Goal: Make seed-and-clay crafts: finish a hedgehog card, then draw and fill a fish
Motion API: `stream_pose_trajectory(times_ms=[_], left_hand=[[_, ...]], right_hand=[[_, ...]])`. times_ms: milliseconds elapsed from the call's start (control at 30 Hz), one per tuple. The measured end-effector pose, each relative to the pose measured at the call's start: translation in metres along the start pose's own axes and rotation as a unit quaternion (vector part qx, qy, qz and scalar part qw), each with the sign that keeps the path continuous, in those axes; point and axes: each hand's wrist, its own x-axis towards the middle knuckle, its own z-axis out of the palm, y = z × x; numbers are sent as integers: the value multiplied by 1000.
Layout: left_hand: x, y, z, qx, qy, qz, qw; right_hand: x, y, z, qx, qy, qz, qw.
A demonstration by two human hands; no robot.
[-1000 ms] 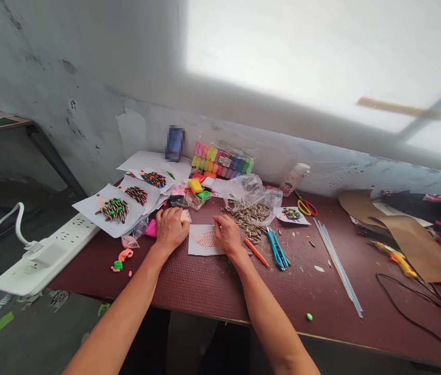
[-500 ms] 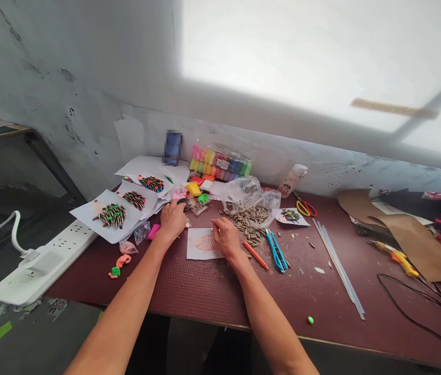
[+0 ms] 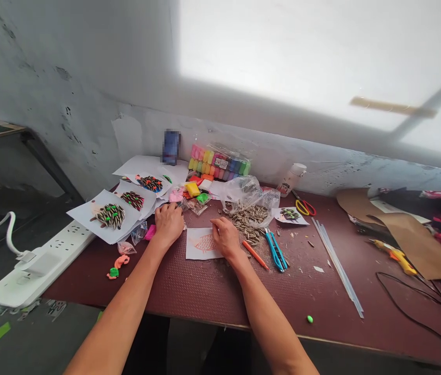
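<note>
A small white card (image 3: 199, 251) with an orange drawing lies on the dark red table. My right hand (image 3: 225, 237) rests over the card's right side, its fingers curled; what they hold, if anything, is hidden. Left of the card, my left hand (image 3: 169, 224) is near the clay packets, fingers bent and pointing away; whether they hold something cannot be made out. Striped seeds (image 3: 249, 219) lie heaped beyond my right hand, partly under a clear plastic bag (image 3: 243, 190). An orange pen (image 3: 256, 255) and a blue cutter (image 3: 276, 251) lie to the right.
Papers with seed-covered figures (image 3: 111, 216) lie at the left beside a white power strip (image 3: 38, 265). Coloured clay packs (image 3: 218, 165), a bottle (image 3: 291, 179) and scissors (image 3: 305, 207) stand or lie at the back. Clear sticks (image 3: 337, 266) and a yellow glue gun (image 3: 398, 258) are at right.
My left hand has shifted slightly left and nearer to me, and a dark item by its fingertips shows less. My right hand stays at the card.
</note>
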Motion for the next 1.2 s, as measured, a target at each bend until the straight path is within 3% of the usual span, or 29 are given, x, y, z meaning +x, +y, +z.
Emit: stream_pose_trajectory(times_ms=[233, 533, 733, 933, 1033, 1133, 1200], left_hand=[[6, 5, -5, 5, -17, -2, 1000], [34, 6, -9, 7, -85, -91, 992], [45, 3, 1, -6, -46, -87, 995], [57, -4, 13, -109, 11, -77, 991], [60, -6, 12, -177, 75, -71, 979], [55, -4, 11, -292, 115, -46, 948], [47, 0, 13, -415, 89, -34, 905]], right_hand=[[1, 0, -1, -17, -13, -1, 1000], [1, -1, -2, -21, -16, 0, 1000], [0, 0, -1, -16, -3, -5, 1000], [1, 0, -3, -7, 2, -7, 1000], [1, 0, -3, -4, 9, -4, 1000], [2, 3, -3, 30, 25, 1, 999], [3, 5, -4, 88, 51, 14, 995]])
